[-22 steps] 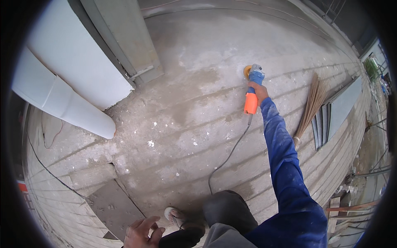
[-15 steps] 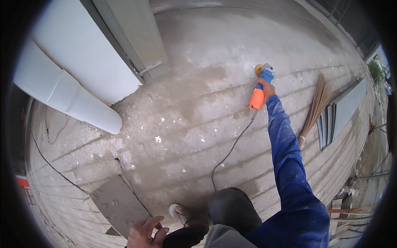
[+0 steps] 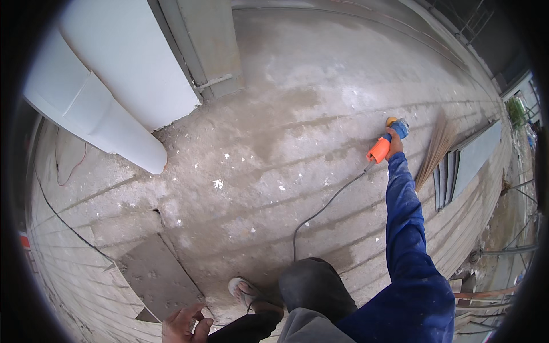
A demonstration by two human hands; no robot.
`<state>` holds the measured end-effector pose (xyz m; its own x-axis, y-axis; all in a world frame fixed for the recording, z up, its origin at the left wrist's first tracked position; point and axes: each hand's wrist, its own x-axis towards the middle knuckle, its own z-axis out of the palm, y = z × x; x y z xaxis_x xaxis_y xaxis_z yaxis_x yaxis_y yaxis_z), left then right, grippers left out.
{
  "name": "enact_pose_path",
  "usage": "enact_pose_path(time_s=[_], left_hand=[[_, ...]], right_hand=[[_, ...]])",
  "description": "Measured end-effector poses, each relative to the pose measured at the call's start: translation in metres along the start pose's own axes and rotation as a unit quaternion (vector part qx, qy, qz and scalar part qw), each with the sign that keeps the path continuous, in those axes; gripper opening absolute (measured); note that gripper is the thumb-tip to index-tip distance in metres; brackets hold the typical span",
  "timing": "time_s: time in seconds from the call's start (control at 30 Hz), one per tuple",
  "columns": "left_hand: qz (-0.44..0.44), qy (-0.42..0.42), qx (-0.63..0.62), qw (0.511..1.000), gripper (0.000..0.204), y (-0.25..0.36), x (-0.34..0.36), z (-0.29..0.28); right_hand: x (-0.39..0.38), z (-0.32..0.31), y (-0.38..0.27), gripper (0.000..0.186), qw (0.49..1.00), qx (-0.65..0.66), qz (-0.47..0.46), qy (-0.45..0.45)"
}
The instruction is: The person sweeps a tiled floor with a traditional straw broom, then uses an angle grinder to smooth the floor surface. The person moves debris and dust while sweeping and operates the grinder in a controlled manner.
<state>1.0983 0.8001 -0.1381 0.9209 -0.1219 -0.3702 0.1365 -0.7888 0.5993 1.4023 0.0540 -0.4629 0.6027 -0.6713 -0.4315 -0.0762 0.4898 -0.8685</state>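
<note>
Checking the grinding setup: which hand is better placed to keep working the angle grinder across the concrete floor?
Right. The right hand grips the orange angle grinder at full reach on the concrete floor. The left hand is empty, low beside the sandalled foot.

1. Open floor (image 3: 274, 148): the broad concrete stretch between your feet and your outstretched right hand (image 3: 393, 147) lies bare save for small white chips; you can sweep a hand across it freely.
2. Cable (image 3: 326, 208): it trails from the orange grinder (image 3: 382, 147) back towards your knee, crossing the open floor low down.
3. White panels (image 3: 114, 103): leaning at your upper left, they close that side.
4. Broom (image 3: 436, 148) and grey sheets (image 3: 463, 166): lying just right of your right hand, they bound the room there.
5. Sunken slab (image 3: 154, 274): its raised edge stands just beside your left hand (image 3: 182, 326).
6. Sandalled foot (image 3: 251, 294): near your left hand.
</note>
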Motion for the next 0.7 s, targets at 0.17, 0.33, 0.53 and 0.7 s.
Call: enact_pose_path(time_s=[0.17,0.33,0.53,0.7], left_hand=[[0.018,0.014,-0.011,1.0,0.03,0.004,0.005,0.003],[0.047,-0.036,-0.007,0.998,0.031,0.008,0.013,0.002],[-0.006,-0.007,-0.059,0.998,0.031,0.015,0.002,0.008],[0.051,-0.013,-0.032,0.998,0.032,0.032,0.005,0.005]], right_hand=[[-0.01,0.015,0.003,0.056,0.999,-0.041,-0.007,-0.015],[-0.005,0.017,-0.004,0.056,0.999,-0.043,0.003,-0.002],[-0.011,0.034,0.007,0.054,0.996,-0.072,-0.003,-0.044],[-0.016,0.036,0.0,0.058,0.995,0.082,-0.025,0.043]])
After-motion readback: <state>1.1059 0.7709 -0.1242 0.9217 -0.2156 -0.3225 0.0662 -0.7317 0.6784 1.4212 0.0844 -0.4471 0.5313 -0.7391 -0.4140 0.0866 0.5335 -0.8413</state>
